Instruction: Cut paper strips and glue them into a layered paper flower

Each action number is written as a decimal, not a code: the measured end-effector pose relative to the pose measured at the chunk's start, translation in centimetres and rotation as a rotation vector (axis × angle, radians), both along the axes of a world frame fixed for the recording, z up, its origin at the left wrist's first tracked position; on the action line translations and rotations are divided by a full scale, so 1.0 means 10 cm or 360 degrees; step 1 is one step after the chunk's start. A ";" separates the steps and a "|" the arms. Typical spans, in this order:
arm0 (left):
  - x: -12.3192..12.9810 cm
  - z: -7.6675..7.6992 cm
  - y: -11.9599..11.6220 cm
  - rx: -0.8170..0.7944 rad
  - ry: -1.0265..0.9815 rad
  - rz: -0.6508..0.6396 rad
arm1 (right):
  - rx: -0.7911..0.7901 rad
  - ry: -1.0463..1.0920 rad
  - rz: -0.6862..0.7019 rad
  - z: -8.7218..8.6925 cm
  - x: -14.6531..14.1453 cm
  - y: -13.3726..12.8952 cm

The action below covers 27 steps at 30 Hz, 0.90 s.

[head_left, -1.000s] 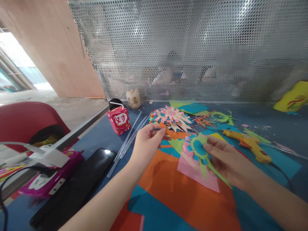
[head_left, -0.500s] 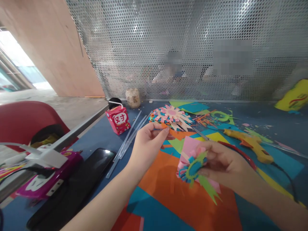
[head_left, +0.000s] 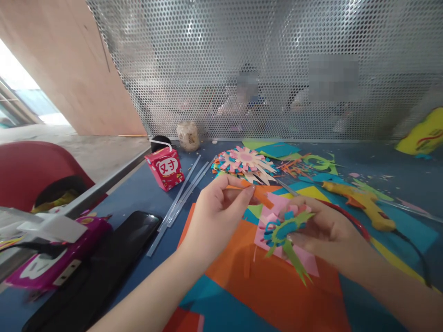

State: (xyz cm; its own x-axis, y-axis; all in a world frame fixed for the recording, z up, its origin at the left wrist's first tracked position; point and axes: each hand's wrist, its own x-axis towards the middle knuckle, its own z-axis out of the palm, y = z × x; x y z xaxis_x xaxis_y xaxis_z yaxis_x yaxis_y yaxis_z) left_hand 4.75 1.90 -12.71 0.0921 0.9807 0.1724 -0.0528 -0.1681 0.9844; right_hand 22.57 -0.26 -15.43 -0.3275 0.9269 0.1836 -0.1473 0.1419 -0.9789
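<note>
Between thumb and fingers, my left hand (head_left: 224,203) pinches a narrow orange paper strip (head_left: 265,199), whose free end points right. My right hand (head_left: 321,230) is closed on a paper rosette (head_left: 286,230) with a blue centre, blue loops, a green fringed ring and green ribbon tails. The rosette is tilted, and my right fingers hide part of it. Pink paper (head_left: 270,221) and a large orange sheet (head_left: 238,258) lie beneath the hands. Beyond them is a pile of finished-looking rosettes (head_left: 246,159) in pink, cream and blue.
A yellow glue gun (head_left: 363,203) and red-handled scissors (head_left: 353,221) lie at right. Clear glue sticks (head_left: 180,198), a red drink box (head_left: 166,168), a black phone (head_left: 138,235) and a purple power strip (head_left: 65,258) are at left. A perforated metal screen (head_left: 221,60) stands behind.
My left hand has moved slightly right with the orange strip, which now shows clearly. The rosette in my right hand has risen a little and turned. The view has shifted slightly.
</note>
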 end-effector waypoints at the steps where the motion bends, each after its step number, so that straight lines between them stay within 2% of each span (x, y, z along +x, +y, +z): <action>1: 0.00 0.01 -0.01 0.0008 0.0001 0.0000 | 0.0021 -0.0004 0.0027 0.00 0.01 0.00; 9: 0.01 0.05 -0.11 -0.0013 -0.0111 -0.0216 | 0.0097 0.0010 0.0102 -0.03 0.06 0.01; 15: 0.00 0.03 -0.16 0.0089 -0.0034 -0.0115 | 0.0031 0.0033 0.0253 -0.02 0.09 0.01; 17: -0.01 0.01 -0.18 0.0236 -0.0008 -0.0088 | 0.0004 0.0050 0.0303 -0.05 0.10 0.00; 19: -0.03 0.01 -0.19 0.0492 -0.0016 -0.0100 | 0.0038 0.0069 0.0312 -0.08 0.11 0.00; 23: -0.09 0.07 -0.19 0.1348 0.0052 -0.0269 | 0.0313 0.0072 0.0285 -0.13 0.12 0.00; 24: -0.11 0.09 -0.19 0.1487 0.0133 -0.0316 | 0.0340 0.0066 0.0302 -0.13 0.12 0.00; 27: -0.15 0.15 -0.21 0.1590 0.0392 -0.0318 | 0.0290 0.0085 0.0399 -0.12 0.14 -0.01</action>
